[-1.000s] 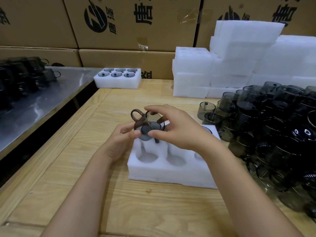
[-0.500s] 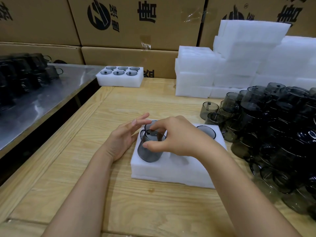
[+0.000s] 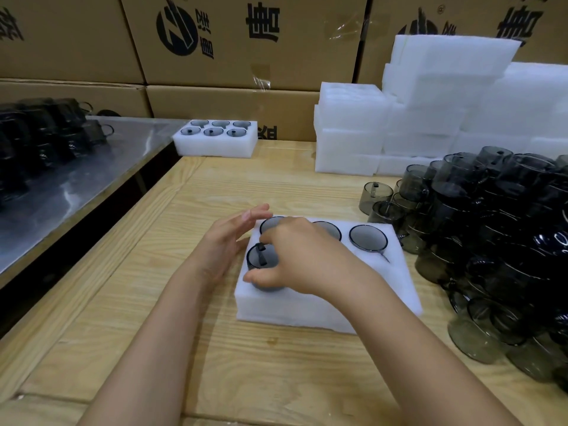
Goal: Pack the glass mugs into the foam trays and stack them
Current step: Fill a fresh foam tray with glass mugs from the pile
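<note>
Your right hand [image 3: 302, 256] grips a mug [image 3: 261, 260] in the front-left pocket of the foam tray [image 3: 353, 290] — your left hand [image 3: 229, 238], fingers straight, sits at its left edge.

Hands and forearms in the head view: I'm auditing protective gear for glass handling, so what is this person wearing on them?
Nothing that shows. The left hand and right hand are bare, with no gloves, rings or tape on the visible fingers. The left forearm and right forearm are uncovered to the frame's bottom edge: no sleeves, watch, bracelet or wrist strap in view.
</note>
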Demonstrator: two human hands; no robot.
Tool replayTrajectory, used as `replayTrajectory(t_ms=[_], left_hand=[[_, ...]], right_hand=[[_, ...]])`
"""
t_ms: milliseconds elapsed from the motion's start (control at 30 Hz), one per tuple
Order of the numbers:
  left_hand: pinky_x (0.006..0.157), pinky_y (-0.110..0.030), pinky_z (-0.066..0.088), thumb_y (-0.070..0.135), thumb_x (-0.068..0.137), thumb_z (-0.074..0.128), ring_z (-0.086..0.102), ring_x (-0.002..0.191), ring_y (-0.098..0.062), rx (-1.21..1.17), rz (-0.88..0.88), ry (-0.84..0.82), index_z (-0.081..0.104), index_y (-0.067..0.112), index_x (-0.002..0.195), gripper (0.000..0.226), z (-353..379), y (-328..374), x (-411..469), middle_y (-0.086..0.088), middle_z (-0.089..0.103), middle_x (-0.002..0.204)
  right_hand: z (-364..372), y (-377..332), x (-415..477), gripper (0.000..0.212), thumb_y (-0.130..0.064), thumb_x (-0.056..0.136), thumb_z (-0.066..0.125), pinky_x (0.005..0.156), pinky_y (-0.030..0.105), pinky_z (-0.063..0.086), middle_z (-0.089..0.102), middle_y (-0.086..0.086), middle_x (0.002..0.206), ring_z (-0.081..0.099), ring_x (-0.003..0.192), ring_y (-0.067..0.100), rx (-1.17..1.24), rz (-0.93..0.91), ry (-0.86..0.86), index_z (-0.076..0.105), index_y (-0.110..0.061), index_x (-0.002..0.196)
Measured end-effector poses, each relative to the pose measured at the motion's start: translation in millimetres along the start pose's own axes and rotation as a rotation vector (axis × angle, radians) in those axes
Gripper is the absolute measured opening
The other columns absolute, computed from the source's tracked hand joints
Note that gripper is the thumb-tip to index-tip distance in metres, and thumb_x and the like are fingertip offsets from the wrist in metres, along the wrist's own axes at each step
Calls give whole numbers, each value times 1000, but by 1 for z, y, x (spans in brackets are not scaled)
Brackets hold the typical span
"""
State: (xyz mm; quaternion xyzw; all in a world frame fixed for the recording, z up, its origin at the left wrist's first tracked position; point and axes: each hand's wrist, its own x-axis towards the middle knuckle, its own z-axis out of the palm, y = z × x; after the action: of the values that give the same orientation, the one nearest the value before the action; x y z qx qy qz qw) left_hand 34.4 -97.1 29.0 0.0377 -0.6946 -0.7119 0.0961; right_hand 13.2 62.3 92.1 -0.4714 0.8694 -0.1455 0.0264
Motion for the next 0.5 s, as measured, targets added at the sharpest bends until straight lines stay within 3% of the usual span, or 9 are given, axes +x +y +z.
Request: replayTrajectory(t_ms=[67, 133, 200, 267, 333, 367, 433, 500], left_hand=[[110, -36, 31, 50, 85, 46, 48, 127, -4, 122, 50, 92, 68, 24, 113, 43, 9, 10, -2, 12, 60, 129], [108, -23, 33, 54, 90, 45, 48, 123, 4, 181, 171, 148, 63, 31, 115, 39, 22, 21, -6, 18, 60, 126], [102, -11, 33, 52, 91, 41, 44, 126, 7, 249, 303, 108, 58, 34, 119, 37, 35, 30, -12, 16, 55, 132], [112, -19, 23, 51, 88, 38, 31, 138, -2, 461, 377, 27, 54, 36, 121, 40, 44, 30, -15, 11, 46, 143], [119, -33, 10, 48, 89, 36, 13, 145, -6, 635, 320, -36, 50, 43, 119, 34, 46, 26, -17, 13, 34, 150], [119, -38, 5, 48, 89, 32, 4, 146, -4, 681, 267, -71, 47, 48, 119, 33, 44, 24, -17, 17, 26, 151], [118, -42, 0, 51, 88, 22, -8, 144, 2, 819, 204, -136, 34, 61, 120, 35, 40, 17, -20, 24, 12, 154], [117, -42, -4, 55, 88, 13, -14, 142, 4, 963, 179, -166, 20, 68, 122, 37, 38, 13, -22, 26, 3, 156]], right_hand=[[-2, 7, -1, 43, -51, 77, 68, 50, 26, 29, 45, -2, 74, 43, 71, 15, 76, -15, -41, 49, -13, 67], [-4, 15, 0, 34, -51, 82, 61, 59, 30, 35, 45, -4, 79, 44, 78, 16, 183, -20, -65, 47, -21, 71], [0, 16, 3, 15, -28, 93, 49, 75, 36, 42, 54, 4, 94, 49, 92, 22, 445, -44, 30, 56, -16, 90], [8, 12, 5, 22, -3, 91, 39, 88, 42, 44, 56, 14, 109, 51, 102, 28, 538, -95, 116, 56, -2, 107], [24, 11, 8, 43, -3, 91, 36, 107, 49, 29, 40, 17, 139, 33, 131, 36, 210, -74, 30, 43, -2, 134], [33, 14, 8, 53, -9, 94, 34, 115, 52, 11, 19, 14, 154, 8, 143, 35, -22, -58, -35, 26, -8, 146], [42, 19, 6, 60, -23, 100, 28, 109, 53, -20, -15, 7, 158, -29, 140, 27, -247, -52, -103, -3, -20, 151], [43, 20, 3, 62, -32, 101, 25, 103, 53, -28, -21, 5, 156, -35, 137, 23, -281, -58, -95, -13, -25, 149]])
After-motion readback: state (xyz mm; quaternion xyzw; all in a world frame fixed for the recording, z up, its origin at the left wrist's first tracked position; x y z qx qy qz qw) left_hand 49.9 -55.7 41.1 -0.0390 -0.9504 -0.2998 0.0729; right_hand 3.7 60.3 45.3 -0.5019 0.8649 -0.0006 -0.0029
